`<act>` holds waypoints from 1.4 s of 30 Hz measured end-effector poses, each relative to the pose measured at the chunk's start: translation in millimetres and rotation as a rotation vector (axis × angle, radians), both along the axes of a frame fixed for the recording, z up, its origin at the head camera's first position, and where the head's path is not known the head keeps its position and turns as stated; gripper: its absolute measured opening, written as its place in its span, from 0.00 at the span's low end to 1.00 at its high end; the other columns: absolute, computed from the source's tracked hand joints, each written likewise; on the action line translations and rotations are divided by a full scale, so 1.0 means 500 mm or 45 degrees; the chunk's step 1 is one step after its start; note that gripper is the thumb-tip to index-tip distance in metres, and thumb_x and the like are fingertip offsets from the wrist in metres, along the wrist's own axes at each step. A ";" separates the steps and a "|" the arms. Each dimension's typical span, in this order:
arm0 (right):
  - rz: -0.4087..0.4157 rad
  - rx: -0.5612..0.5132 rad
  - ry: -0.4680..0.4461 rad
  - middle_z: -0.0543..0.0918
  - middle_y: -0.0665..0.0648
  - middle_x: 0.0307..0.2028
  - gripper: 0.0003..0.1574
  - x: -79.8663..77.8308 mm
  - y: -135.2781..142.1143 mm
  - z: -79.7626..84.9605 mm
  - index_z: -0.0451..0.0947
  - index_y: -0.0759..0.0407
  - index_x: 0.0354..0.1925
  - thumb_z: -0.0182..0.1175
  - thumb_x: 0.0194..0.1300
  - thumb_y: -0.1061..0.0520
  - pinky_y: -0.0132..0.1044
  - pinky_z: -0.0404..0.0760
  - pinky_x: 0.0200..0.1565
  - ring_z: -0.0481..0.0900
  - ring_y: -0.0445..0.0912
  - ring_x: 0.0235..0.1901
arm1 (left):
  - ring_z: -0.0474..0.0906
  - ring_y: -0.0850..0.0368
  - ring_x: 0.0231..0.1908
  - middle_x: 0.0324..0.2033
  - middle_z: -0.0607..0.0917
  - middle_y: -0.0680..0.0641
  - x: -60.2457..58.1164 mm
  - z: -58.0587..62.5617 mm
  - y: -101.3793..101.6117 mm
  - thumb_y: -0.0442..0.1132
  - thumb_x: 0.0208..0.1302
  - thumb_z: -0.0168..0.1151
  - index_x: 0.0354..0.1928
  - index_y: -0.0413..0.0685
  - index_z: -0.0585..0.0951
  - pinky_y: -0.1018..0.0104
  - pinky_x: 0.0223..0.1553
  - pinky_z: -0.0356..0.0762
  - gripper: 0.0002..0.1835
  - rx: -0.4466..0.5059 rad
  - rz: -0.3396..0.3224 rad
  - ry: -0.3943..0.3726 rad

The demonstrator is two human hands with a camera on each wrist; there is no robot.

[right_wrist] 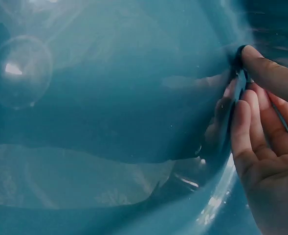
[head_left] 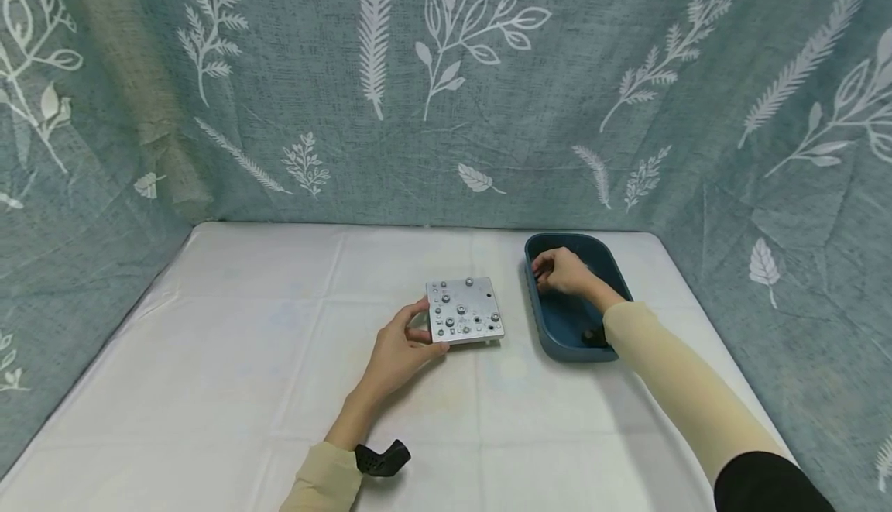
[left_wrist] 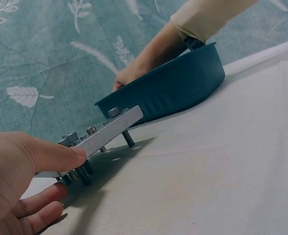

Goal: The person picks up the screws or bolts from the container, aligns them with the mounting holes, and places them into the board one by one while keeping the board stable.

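My left hand (head_left: 397, 353) grips a silver metal plate (head_left: 481, 293) by its left edge, thumb at the near corner. Several bolts stand in the plate, and some holes show no bolt. In the left wrist view, bolt shanks poke out below the plate (left_wrist: 115, 128), over its shadow on the cloth. My right hand (head_left: 564, 272) reaches into a dark blue bin (head_left: 578, 354), close to its left wall. Thumb and fingers there pinch a small dark bolt-like piece (right_wrist: 240, 56), partly hidden by the fingers.
White cloth (head_left: 209, 372) covers the table. A green leaf-patterned curtain (head_left: 313, 70) hangs behind and along both sides. A black wrist device (head_left: 382, 459) sits on the left wrist. In the right wrist view, the glossy bin floor (right_wrist: 109, 112) shows reflections.
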State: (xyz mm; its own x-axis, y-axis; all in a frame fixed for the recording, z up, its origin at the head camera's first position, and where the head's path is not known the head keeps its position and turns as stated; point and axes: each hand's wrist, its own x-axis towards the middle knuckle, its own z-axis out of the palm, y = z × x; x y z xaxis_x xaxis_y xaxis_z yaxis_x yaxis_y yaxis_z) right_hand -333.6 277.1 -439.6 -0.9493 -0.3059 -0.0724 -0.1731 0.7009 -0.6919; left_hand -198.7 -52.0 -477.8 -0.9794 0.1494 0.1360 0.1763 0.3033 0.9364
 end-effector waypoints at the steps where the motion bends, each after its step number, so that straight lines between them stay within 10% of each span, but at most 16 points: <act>1: 0.002 0.001 0.005 0.83 0.61 0.37 0.17 0.000 0.000 -0.001 0.80 0.69 0.43 0.66 0.52 0.77 0.41 0.81 0.38 0.81 0.48 0.33 | 0.82 0.57 0.36 0.64 0.72 0.41 0.000 0.001 0.000 0.35 0.51 0.77 0.70 0.46 0.68 0.60 0.38 0.78 0.43 -0.001 0.000 0.000; 15: 0.014 -0.024 0.057 0.85 0.58 0.37 0.07 0.004 0.011 -0.009 0.83 0.67 0.43 0.64 0.66 0.66 0.42 0.81 0.41 0.83 0.48 0.37 | 0.82 0.57 0.35 0.59 0.75 0.42 0.004 0.006 0.002 0.35 0.52 0.77 0.70 0.46 0.68 0.59 0.39 0.78 0.42 -0.009 0.009 -0.012; 25: -0.193 -0.152 0.168 0.85 0.60 0.36 0.06 0.009 0.008 -0.005 0.83 0.67 0.41 0.63 0.67 0.65 0.40 0.82 0.36 0.84 0.51 0.35 | 0.82 0.57 0.33 0.51 0.79 0.43 0.005 0.008 0.001 0.35 0.52 0.77 0.70 0.46 0.68 0.59 0.39 0.77 0.43 -0.006 0.004 -0.016; 42: -0.326 -0.632 0.063 0.80 0.71 0.49 0.15 0.016 0.007 0.047 0.75 0.74 0.54 0.57 0.71 0.67 0.44 0.80 0.49 0.82 0.52 0.45 | 0.82 0.56 0.34 0.54 0.78 0.42 0.005 0.009 0.004 0.35 0.53 0.77 0.70 0.44 0.67 0.58 0.38 0.79 0.43 -0.029 0.010 0.001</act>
